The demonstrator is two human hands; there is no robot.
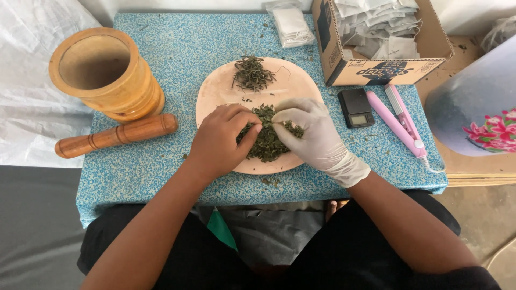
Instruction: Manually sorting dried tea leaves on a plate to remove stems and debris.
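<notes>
Leaf piles (267, 140), two, share one plate (215, 91); both hands pinch one.

Turned-wood mortar (105, 72) w/ smooth pestle (115, 136), matt plate (215, 96), prob. latex glove on right hand (314, 137), dry crumbly leaves (269, 142)

Under my hands stands a small table (161, 177) covered in a blue-and-white speckled cloth, and beyond my fingertips, past its far edge, runs a pale wall (204, 5). Out to the left of my left hand, crinkled white plastic sheeting (27, 80) hangs over a grey surface (37, 231). To the right of my right hand lies a bare wooden board (478, 166), with grey concrete floor (484, 215) below it, all in soft, even daylight.
</notes>
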